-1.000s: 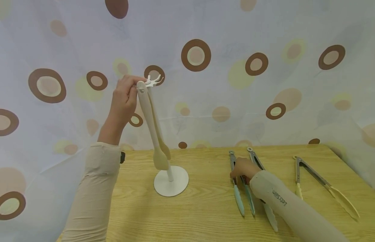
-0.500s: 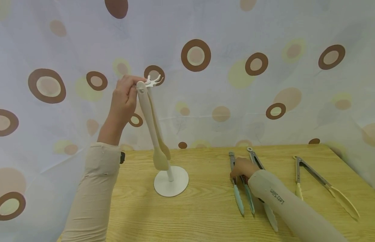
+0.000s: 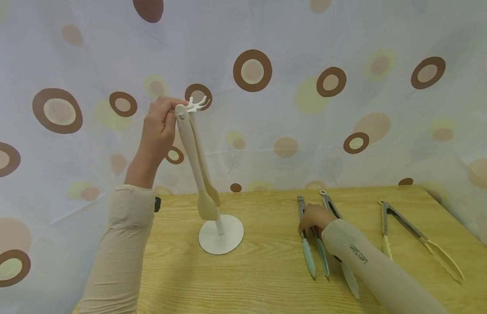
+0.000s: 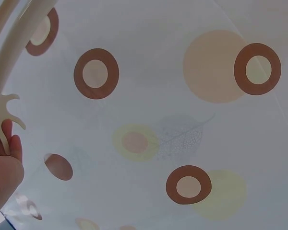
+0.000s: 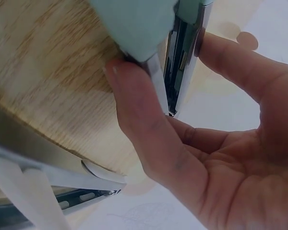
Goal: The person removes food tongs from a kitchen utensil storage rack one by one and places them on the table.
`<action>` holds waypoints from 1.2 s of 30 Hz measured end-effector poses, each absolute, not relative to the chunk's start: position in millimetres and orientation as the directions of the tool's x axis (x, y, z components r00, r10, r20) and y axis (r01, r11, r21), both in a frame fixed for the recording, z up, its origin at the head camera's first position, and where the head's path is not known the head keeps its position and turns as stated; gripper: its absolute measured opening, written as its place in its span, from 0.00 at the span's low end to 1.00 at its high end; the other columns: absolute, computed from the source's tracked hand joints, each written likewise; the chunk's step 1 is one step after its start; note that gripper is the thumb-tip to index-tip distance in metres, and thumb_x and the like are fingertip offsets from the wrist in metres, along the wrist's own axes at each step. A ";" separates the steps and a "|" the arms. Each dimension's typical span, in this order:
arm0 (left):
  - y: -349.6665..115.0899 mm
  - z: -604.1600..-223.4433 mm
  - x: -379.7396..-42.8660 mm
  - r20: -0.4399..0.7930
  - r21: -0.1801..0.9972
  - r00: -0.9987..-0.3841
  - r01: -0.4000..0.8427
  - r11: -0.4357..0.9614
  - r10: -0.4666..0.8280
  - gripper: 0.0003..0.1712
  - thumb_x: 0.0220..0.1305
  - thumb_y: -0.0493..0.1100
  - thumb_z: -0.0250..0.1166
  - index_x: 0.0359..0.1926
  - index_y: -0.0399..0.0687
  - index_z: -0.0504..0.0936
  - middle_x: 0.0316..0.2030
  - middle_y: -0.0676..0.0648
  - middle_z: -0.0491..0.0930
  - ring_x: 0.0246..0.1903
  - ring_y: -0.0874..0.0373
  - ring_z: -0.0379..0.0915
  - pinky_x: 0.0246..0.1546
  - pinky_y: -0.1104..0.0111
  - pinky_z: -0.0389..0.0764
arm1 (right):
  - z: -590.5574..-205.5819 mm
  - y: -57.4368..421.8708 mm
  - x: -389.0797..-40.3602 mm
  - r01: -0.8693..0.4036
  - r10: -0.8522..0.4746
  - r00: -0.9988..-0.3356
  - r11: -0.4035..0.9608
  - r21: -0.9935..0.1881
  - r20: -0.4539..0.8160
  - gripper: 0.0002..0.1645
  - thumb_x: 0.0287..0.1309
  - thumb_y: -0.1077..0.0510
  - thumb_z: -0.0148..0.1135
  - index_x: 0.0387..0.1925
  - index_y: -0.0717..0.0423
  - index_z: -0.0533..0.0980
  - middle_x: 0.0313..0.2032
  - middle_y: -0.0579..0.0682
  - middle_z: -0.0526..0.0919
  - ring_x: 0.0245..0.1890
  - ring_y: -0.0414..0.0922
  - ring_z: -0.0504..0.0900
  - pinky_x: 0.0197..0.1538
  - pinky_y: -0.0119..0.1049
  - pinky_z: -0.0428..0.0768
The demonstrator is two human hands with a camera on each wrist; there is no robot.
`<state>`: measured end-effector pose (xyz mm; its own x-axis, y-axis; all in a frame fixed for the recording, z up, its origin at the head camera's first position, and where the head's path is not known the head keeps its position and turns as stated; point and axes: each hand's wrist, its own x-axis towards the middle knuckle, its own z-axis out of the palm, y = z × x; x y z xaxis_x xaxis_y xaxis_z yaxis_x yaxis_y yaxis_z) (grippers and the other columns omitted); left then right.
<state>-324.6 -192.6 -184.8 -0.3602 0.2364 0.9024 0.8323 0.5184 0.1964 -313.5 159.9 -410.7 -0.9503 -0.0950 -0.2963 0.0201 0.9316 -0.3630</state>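
Observation:
A white utensil stand [image 3: 221, 237] with a round base and a crown of hooks stands left of centre, its post leaning in the head view. From it hang two cream utensils, the nearer a spatula-like one [image 3: 193, 157]. My left hand [image 3: 158, 124] grips the stand's top by the hooks [image 4: 9, 112], beside the handle end. On the right, my right hand [image 3: 315, 218] pinches teal-tipped tongs [image 3: 309, 259] about their metal arms, thumb on one side and fingers on the other. The tongs' arms are spread slightly apart and lie low over the wooden table.
Pale grey-tipped tongs [image 3: 350, 279] lie right beside the right hand, partly under the sleeve. Farther right, yellow-tipped tongs [image 3: 445, 257] lie spread wide on the wooden table [image 3: 267, 270]. A dotted curtain [image 3: 212, 48] hangs behind the table's back edge.
The head view has shifted very slightly. Both hands keep their hold in the same places, and the stand and tongs stay where they were.

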 end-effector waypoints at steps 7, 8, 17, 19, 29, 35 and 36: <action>-194.5 -184.1 -323.8 0.900 0.210 -0.373 0.824 0.526 0.225 0.17 0.64 0.29 0.45 0.44 0.35 0.81 0.43 0.38 0.79 0.46 0.45 0.68 0.49 0.59 0.63 | -411.3 158.4 -313.1 0.020 -0.100 -0.954 0.920 -0.392 -0.282 0.14 0.51 0.56 0.71 0.31 0.65 0.80 0.29 0.56 0.81 0.24 0.50 0.81 0.29 0.41 0.78; -194.9 -184.0 -323.7 0.900 0.207 -0.372 0.824 0.528 0.227 0.17 0.64 0.29 0.45 0.44 0.35 0.81 0.44 0.37 0.79 0.46 0.44 0.68 0.48 0.59 0.63 | -411.5 157.8 -313.2 0.013 -0.104 -0.955 0.921 -0.390 -0.279 0.13 0.51 0.56 0.71 0.30 0.64 0.80 0.29 0.55 0.81 0.24 0.50 0.80 0.28 0.41 0.78; -196.1 -183.6 -323.3 0.904 0.183 -0.353 0.831 0.526 0.243 0.17 0.65 0.30 0.45 0.44 0.34 0.80 0.44 0.37 0.79 0.46 0.45 0.69 0.49 0.59 0.62 | -415.0 155.5 -314.4 -0.032 -0.126 -0.956 0.942 -0.334 -0.264 0.13 0.52 0.55 0.70 0.25 0.62 0.80 0.29 0.54 0.81 0.28 0.50 0.79 0.33 0.42 0.77; -196.3 -183.9 -323.4 0.904 0.187 -0.355 0.830 0.526 0.239 0.17 0.64 0.30 0.45 0.44 0.34 0.80 0.44 0.37 0.79 0.46 0.45 0.68 0.49 0.60 0.62 | -415.9 155.6 -314.8 -0.029 -0.124 -0.955 0.943 -0.332 -0.269 0.13 0.53 0.54 0.70 0.25 0.62 0.80 0.29 0.54 0.80 0.28 0.50 0.79 0.33 0.42 0.78; -196.2 -185.6 -326.4 0.908 0.168 -0.337 0.837 0.520 0.249 0.17 0.65 0.29 0.45 0.44 0.33 0.80 0.43 0.36 0.79 0.45 0.45 0.70 0.51 0.61 0.61 | -411.4 155.8 -312.9 -0.018 -0.121 -0.940 0.951 -0.307 -0.320 0.15 0.56 0.53 0.67 0.31 0.64 0.80 0.34 0.58 0.82 0.32 0.52 0.80 0.36 0.44 0.78; -193.9 -185.6 -326.8 0.907 0.163 -0.335 0.838 0.520 0.256 0.17 0.65 0.29 0.45 0.44 0.33 0.80 0.43 0.36 0.79 0.45 0.45 0.70 0.51 0.61 0.61 | -393.2 165.5 -310.3 0.016 -0.131 -0.916 0.932 -0.361 -0.380 0.31 0.62 0.51 0.61 0.54 0.74 0.71 0.47 0.67 0.78 0.28 0.53 0.83 0.37 0.45 0.79; -193.6 -185.4 -326.6 0.906 0.164 -0.337 0.838 0.521 0.255 0.17 0.65 0.29 0.45 0.44 0.33 0.80 0.43 0.36 0.79 0.45 0.45 0.70 0.51 0.61 0.61 | -390.3 167.4 -310.5 0.020 -0.134 -0.914 0.928 -0.371 -0.383 0.32 0.63 0.51 0.60 0.56 0.74 0.69 0.48 0.67 0.78 0.28 0.54 0.83 0.37 0.45 0.80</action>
<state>-326.6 -193.6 -185.4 -0.3365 0.2553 0.9064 0.8378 0.5206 0.1644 -310.5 167.4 -390.3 -0.9139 -0.1337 -0.3833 0.0199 0.9284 -0.3712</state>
